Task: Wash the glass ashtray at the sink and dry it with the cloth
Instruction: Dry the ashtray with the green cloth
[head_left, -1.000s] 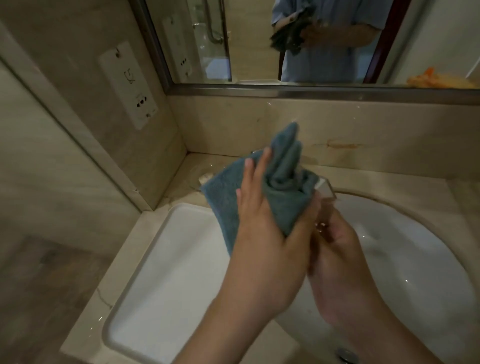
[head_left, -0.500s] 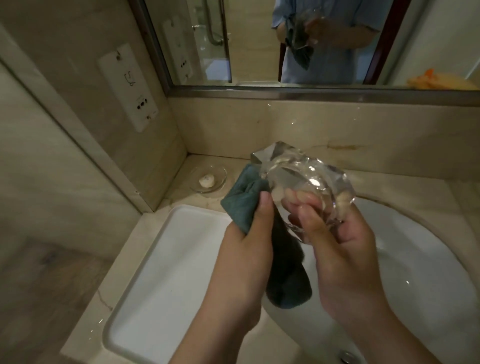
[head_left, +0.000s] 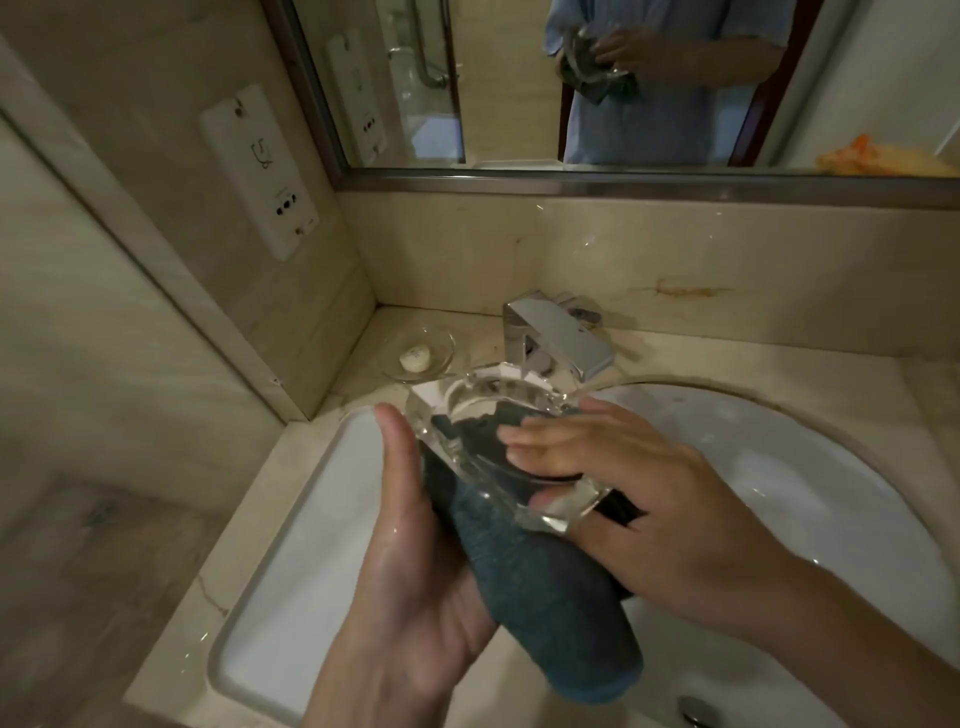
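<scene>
Both hands hold the glass ashtray (head_left: 498, 447) above the sink (head_left: 810, 467).
The left hand (head_left: 415, 561) cups ashtray and blue cloth (head_left: 545, 597) from beneath; the right hand (head_left: 639, 499) presses the cloth into its bowl.

Ashtray (head_left: 498, 441) now lying tilted with bowl facing up, no longer held upright before the tap. Cloth (head_left: 545, 587) now wrapping underneath it. Right hand (head_left: 639, 499) now pressing fingers (head_left: 540, 441) into the bowl; left hand (head_left: 415, 561) now cradling cloth from below.
</scene>
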